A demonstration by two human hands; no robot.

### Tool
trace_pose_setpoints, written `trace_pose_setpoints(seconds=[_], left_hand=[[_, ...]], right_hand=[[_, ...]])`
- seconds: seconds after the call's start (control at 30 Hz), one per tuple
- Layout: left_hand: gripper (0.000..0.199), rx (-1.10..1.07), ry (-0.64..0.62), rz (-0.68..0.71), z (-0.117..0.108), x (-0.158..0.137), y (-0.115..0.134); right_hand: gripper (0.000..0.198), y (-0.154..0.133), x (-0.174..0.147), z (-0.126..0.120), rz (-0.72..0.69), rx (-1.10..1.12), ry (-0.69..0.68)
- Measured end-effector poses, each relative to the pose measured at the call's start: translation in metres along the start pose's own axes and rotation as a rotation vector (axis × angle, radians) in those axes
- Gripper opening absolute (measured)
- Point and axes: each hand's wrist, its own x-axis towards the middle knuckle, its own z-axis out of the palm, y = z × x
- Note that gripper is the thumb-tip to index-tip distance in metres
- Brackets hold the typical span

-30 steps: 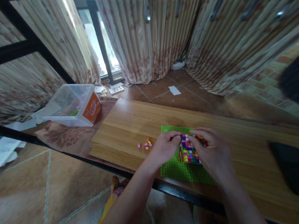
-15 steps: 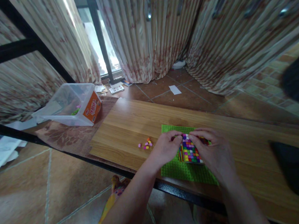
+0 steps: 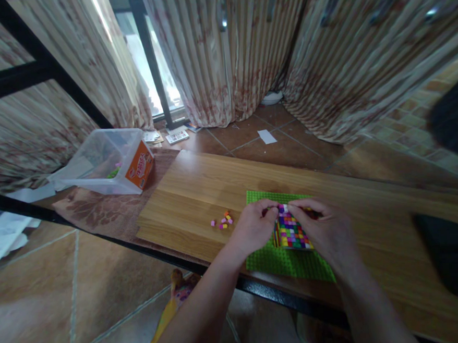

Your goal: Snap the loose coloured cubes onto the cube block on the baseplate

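Note:
A block built of small toy bricks (image 3: 292,231) in many colours is tilted up over a green studded baseplate (image 3: 272,265). My left hand (image 3: 256,224) is closed in a pinch at the block's far left corner; any loose brick between thumb and finger is hidden. From the other side, my right hand (image 3: 327,230) grips the block, thumb on its top face and fingers curled behind its far right edge. Several loose bricks (image 3: 222,221), pink, orange and yellow, lie on the wooden board just left of my left hand.
A clear plastic box (image 3: 112,185) with an orange label stands on a brown cloth (image 3: 94,209) at the left. On the right of the wooden board (image 3: 187,190) lies a dark flat device (image 3: 450,255). Striped curtains (image 3: 201,53) hang behind the table, with papers (image 3: 266,136) on the floor.
Both hands keep nearly the same hold, with the right fingers shifting slightly at the block's far edge. The whole view has moved a little. The loose bricks stay in place.

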Motion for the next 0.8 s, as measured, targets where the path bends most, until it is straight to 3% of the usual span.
trace_pose_setpoints(seconds=[0.33,0.43,0.6,0.8], left_hand=[[0.027,-0.095,0.034,-0.016,-0.004,0.000,0.004],[0.030,-0.322,0.090,-0.153,-0.008,-0.002,0.013],[0.040,-0.937,0.098,-0.414,-0.017,-0.003,0.027],[0.052,-1.214,0.045,-0.444,-0.024,-0.004,0.038]], right_hand=[[0.022,0.002,-0.004,0.001,0.000,0.137,0.043],[0.024,0.000,-0.006,-0.002,-0.004,0.165,0.154],[0.022,-0.012,-0.011,-0.006,-0.090,0.150,0.217],[0.017,-0.033,-0.021,0.000,-0.250,0.099,0.095]])
